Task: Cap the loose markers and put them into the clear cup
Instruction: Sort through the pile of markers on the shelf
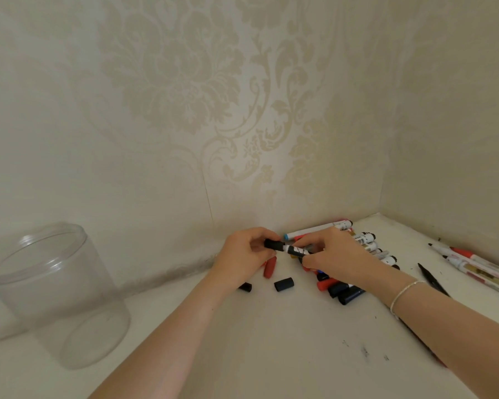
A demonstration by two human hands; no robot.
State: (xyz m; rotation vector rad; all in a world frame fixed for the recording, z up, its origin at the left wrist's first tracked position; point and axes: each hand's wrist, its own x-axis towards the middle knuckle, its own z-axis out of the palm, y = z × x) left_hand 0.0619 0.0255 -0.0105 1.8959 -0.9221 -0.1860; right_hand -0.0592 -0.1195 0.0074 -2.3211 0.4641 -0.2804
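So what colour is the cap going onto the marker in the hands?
Black; the cap shows best in the head view, pinched by the left hand.

markers [366,243] printed, lettering seemingly too blurred

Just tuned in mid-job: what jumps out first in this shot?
Dead centre, the left hand and right hand meet over a white marker, the left holding a black cap at its tip. Behind and under the right hand lies a pile of markers, with loose caps in front. The clear cup stands far left, with no markers inside.
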